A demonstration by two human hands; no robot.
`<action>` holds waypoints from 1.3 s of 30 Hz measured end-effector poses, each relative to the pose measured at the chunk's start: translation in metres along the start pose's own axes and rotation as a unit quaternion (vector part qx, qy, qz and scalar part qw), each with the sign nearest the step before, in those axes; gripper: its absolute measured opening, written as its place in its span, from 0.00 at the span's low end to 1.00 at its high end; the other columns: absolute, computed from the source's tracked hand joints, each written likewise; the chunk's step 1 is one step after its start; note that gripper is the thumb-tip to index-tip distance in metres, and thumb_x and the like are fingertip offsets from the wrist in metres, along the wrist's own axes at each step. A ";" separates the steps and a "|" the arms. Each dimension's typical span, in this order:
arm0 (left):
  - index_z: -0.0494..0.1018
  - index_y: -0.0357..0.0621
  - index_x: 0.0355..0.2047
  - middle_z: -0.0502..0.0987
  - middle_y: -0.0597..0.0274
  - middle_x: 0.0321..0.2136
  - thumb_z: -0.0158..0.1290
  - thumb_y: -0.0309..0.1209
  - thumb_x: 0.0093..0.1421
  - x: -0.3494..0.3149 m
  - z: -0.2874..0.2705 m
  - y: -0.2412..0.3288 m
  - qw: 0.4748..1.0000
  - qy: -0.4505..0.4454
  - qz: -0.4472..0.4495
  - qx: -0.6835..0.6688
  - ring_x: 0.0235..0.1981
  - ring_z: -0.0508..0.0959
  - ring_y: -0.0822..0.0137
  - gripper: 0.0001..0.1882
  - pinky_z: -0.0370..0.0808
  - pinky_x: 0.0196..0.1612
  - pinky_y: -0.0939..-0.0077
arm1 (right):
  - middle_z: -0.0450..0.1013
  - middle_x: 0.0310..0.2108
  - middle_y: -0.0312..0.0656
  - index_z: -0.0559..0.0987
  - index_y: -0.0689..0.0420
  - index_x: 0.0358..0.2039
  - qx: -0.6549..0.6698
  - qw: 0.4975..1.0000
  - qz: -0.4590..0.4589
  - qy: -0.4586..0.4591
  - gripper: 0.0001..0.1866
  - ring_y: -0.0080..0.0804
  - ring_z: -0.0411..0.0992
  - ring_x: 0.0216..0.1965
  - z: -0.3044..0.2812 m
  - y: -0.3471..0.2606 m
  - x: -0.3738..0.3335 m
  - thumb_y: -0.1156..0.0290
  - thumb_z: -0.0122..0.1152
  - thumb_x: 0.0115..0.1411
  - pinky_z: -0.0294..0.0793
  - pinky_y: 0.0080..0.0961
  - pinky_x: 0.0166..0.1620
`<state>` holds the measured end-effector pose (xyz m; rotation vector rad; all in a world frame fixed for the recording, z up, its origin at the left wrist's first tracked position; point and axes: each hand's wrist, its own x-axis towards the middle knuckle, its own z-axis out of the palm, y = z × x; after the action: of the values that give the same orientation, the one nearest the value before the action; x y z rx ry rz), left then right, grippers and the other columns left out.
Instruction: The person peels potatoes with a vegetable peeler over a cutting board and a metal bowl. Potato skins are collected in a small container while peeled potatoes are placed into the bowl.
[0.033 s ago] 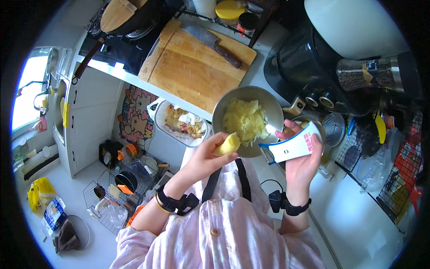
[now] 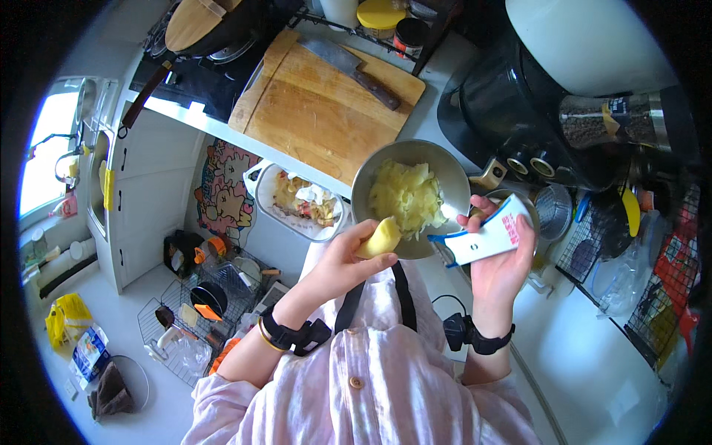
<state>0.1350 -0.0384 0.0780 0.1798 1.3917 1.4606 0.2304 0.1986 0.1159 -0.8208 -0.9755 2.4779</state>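
Holding peeled yellow piece [image 2: 382, 237]: left hand [image 2: 345, 258], fingers closed around it, over near rim of metal bowl [image 2: 365, 172]. Right hand [image 2: 495, 280] grasping white-and-blue slicer [image 2: 483, 239], blade end toward bowl; contact not determinable. Pale slices [image 2: 405, 197] heaped inside bowl. Versus earlier frame: grips unchanged, piece and slicer shifted barely perceptibly, knife [image 2: 347, 64] unmoved on cutting board [image 2: 300, 111].

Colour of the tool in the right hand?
The tool is mostly white with blue edging; head view shows it.
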 end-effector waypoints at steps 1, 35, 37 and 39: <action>0.72 0.39 0.52 0.75 0.70 0.40 0.64 0.29 0.67 0.000 0.003 0.000 1.000 0.003 -0.006 -0.004 0.41 0.75 0.78 0.17 0.75 0.44 0.80 | 0.79 0.50 0.53 0.74 0.60 0.47 0.002 1.000 -0.002 0.025 0.17 0.33 0.73 0.36 0.005 0.003 0.005 0.57 0.53 0.71 0.74 0.45 0.55; 0.78 0.34 0.28 0.80 0.46 0.22 0.64 0.29 0.53 0.033 0.022 0.038 0.936 0.107 0.055 0.330 0.25 0.81 0.49 0.10 0.79 0.31 0.60 | 0.59 0.16 0.32 0.67 0.47 0.28 0.099 0.992 -0.050 0.062 0.15 0.26 0.56 0.17 0.010 0.023 0.030 0.53 0.49 0.68 0.60 0.30 0.28; 0.77 0.33 0.26 0.78 0.51 0.19 0.63 0.27 0.53 0.038 0.027 0.034 0.933 0.087 0.070 0.342 0.20 0.78 0.61 0.09 0.76 0.28 0.64 | 0.58 0.16 0.30 0.67 0.47 0.27 0.121 0.991 -0.033 0.044 0.16 0.23 0.54 0.16 0.018 0.015 0.031 0.53 0.49 0.69 0.58 0.28 0.26; 0.77 0.34 0.27 0.79 0.53 0.20 0.64 0.27 0.53 0.041 0.030 0.035 0.947 0.006 0.035 0.321 0.21 0.77 0.63 0.09 0.76 0.29 0.65 | 0.57 0.15 0.30 0.67 0.47 0.27 0.133 0.991 0.013 0.007 0.16 0.23 0.53 0.15 0.027 0.010 0.030 0.53 0.49 0.69 0.57 0.27 0.25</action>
<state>0.1192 0.0193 0.0939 0.6371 1.8493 1.0164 0.1892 0.1933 0.1137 -0.7647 -0.6145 2.5476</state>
